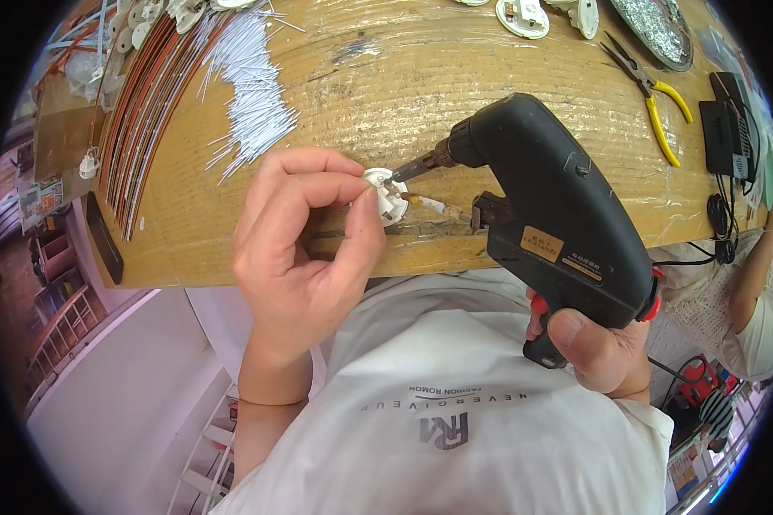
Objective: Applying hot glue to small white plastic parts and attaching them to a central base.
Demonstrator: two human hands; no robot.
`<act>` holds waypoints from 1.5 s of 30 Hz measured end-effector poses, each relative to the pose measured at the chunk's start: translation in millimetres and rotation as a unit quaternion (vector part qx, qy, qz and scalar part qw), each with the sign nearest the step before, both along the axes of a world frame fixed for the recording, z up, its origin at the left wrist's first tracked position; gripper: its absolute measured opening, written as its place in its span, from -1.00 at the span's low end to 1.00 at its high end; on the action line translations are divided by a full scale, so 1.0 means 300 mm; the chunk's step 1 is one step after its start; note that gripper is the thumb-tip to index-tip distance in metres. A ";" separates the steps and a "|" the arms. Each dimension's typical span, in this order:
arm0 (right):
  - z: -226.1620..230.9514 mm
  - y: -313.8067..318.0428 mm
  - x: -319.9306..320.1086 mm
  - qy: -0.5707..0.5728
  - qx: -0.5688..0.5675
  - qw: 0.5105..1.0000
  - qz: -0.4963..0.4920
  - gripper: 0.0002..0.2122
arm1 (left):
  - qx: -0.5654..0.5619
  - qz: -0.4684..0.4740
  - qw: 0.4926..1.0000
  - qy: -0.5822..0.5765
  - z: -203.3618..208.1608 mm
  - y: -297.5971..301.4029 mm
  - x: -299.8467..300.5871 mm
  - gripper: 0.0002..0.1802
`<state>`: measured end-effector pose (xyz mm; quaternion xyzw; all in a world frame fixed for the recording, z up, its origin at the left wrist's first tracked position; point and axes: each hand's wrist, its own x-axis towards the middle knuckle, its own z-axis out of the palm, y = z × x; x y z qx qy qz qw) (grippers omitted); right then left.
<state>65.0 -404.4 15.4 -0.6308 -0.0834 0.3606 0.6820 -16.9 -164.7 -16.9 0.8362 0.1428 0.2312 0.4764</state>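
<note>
My left hand [309, 227] pinches a small round white plastic fitting [392, 209] with metal contacts between thumb and fingertips, just above the table's front edge. In my right hand [597, 348] is a black pistol-shaped electric screwdriver [554, 184], the fingers wrapped round its handle. Its slim metal tip [423, 163] points left and meets the upper part of the fitting. Below that tip, a thin white-and-brown rod [434, 204] reaches from a dark block [487, 210] to the fitting's right side. Whether the block belongs to the tool, I cannot tell.
A pile of thin white sticks [253, 107] and long brown strips [150, 120] lie at left. More white fittings [522, 17], yellow-handled pliers [653, 99] and a metal dish of small silvery pieces [655, 33] lie farther back. Black adapters with cables [726, 129] and another person's arm [751, 275] are at right.
</note>
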 end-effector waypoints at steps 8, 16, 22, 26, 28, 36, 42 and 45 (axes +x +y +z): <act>-0.002 0.000 -0.007 0.000 0.013 1.000 -0.016 -0.75 | -0.001 -0.002 1.000 0.000 0.001 0.004 -0.001 -0.86; 0.015 0.003 -0.008 0.023 0.011 0.999 -0.027 -0.79 | 0.006 -0.006 1.000 0.004 -0.002 0.009 -0.005 -0.86; 0.028 -0.002 -0.030 0.058 -0.030 0.996 -0.064 -0.45 | 0.000 -0.002 1.000 0.000 0.002 0.004 -0.001 -0.86; 0.021 -0.015 -0.036 0.071 -0.072 0.991 -0.084 -0.15 | 0.000 -0.007 1.000 -0.003 0.000 0.004 0.001 -0.86; 0.025 -0.004 -0.018 0.063 -0.037 0.996 -0.056 -0.43 | 0.006 -0.003 1.000 -0.001 0.001 0.005 -0.004 -0.86; 0.019 0.003 -0.008 0.045 -0.002 0.999 -0.021 -0.69 | 0.003 -0.004 1.000 -0.001 -0.002 0.005 -0.001 -0.86; 0.024 0.019 -0.006 0.038 -0.008 0.999 -0.029 -0.70 | 0.000 -0.002 1.000 -0.004 0.001 0.003 -0.001 -0.86; 0.016 0.020 -0.002 0.017 0.019 0.999 -0.035 -0.70 | 0.004 -0.005 1.000 -0.006 -0.001 0.006 0.001 -0.86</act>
